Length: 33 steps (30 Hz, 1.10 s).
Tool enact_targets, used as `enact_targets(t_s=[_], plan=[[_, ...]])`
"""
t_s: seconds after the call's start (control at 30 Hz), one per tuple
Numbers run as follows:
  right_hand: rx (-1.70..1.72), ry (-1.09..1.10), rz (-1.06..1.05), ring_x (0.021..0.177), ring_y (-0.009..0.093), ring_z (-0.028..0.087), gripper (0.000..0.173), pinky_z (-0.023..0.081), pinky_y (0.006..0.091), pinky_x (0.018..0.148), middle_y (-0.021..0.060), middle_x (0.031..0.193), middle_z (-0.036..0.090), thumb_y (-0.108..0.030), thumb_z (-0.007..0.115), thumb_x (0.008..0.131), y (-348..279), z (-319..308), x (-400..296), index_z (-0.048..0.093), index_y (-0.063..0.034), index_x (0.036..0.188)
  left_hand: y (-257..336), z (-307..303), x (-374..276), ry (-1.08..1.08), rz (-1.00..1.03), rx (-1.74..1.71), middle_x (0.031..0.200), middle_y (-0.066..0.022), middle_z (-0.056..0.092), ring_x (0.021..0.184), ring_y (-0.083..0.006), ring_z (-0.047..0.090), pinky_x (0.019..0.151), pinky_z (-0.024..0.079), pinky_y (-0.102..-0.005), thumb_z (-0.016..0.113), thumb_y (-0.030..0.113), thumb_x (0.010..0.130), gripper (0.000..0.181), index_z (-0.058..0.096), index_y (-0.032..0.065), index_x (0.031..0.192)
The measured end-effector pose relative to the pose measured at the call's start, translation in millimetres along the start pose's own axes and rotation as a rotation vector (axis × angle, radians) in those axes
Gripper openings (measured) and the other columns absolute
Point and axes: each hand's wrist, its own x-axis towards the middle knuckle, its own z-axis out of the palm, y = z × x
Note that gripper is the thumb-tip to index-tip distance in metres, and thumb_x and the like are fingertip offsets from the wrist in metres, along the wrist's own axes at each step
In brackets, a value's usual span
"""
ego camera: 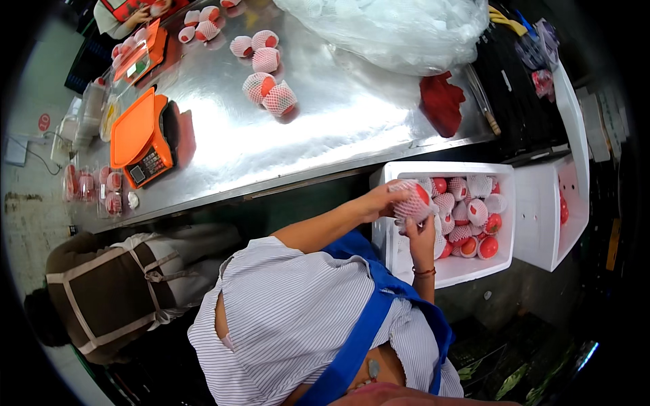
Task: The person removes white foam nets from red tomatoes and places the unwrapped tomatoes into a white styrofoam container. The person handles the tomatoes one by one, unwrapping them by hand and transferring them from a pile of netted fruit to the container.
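My left hand (382,201) grips a round red fruit (421,194) sleeved in a white foam net, above the near left part of a white foam box (502,274). The fingers of my right hand (421,237) pinch the lower end of that net, by what looks like thin clear plastic. Inside the box lie several red fruits (488,247), most of them in foam nets, a few largely bare. What lies directly under my hands in the box is partly hidden.
A steel table (335,127) carries netted fruits (266,59), orange scales (134,129), clear packs of fruit (112,190), a large plastic bag (396,30), a red cloth (442,104) and a wooden-handled tool (485,104). A second foam box (538,218) adjoins mine. One co-worker (117,294) bends at left; another person's hand (139,18) is across the table.
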Motion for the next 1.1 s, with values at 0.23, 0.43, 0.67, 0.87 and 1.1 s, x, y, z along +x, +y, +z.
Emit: enact_targets(t_s=[0.23,0.43,0.67,0.87,1.1], plan=[[-0.179,-0.275,0.118,0.083,0.017,0.059,0.044,0.046,0.0256,0.072,0.015,0.106,0.053,-0.013,0.055,0.081,19.4,-19.7,1.2,0.038,0.003,0.118,77.0,-81.4,-11.4,0.304,0.243,-0.408,0.108,-0.0066,0.053,0.1,-0.0213,0.05,0.083,0.042,-0.0401,0.043,0.039,0.085,0.039,0.048,0.011,0.112],[-0.203,-0.25,0.196,0.084,0.019,0.058,0.042,0.047,0.027,0.072,0.0154,0.102,0.056,-0.019,0.055,0.081,49.9,-30.1,0.0,0.044,0.0019,0.115,178.9,-197.0,10.2,0.628,0.346,-0.56,0.099,-0.0162,0.051,0.092,-0.0312,0.051,0.078,0.047,-0.0421,0.054,0.037,0.076,0.049,0.044,-0.0004,0.106],[-0.269,0.037,0.09,0.083,0.02,0.058,0.036,0.046,0.0283,0.073,0.0132,0.096,0.058,-0.023,0.057,0.078,94.7,-93.0,-14.5,0.052,0.0024,0.104,198.5,-183.6,40.7,0.88,0.6,-0.505,0.115,-0.019,0.047,0.105,-0.0327,0.047,0.088,0.042,-0.0413,0.046,0.023,0.083,0.042,0.04,-0.0004,0.117],[-0.57,0.411,0.118,0.078,0.021,0.058,0.025,0.045,0.0295,0.07,0.0115,0.086,0.06,-0.016,0.057,0.075,148.6,-181.8,8.7,0.056,0.0007,0.094,100.0,-87.5,59.9,0.308,0.342,-0.028,0.104,-0.0157,0.051,0.097,-0.0279,0.05,0.083,0.043,-0.0361,0.044,0.018,0.085,0.034,0.043,-0.002,0.113],[-0.775,0.53,0.558,0.094,0.033,0.051,0.065,0.043,0.0402,0.08,0.0201,0.104,0.05,-0.035,0.068,0.06,195.6,-186.0,77.8,0.039,-0.0012,0.108,-43.2,16.1,97.1,0.216,-0.168,0.18,0.096,-0.0136,0.054,0.085,-0.0235,0.055,0.076,0.045,-0.0337,0.053,0.016,0.078,0.038,0.042,-0.0001,0.11]])
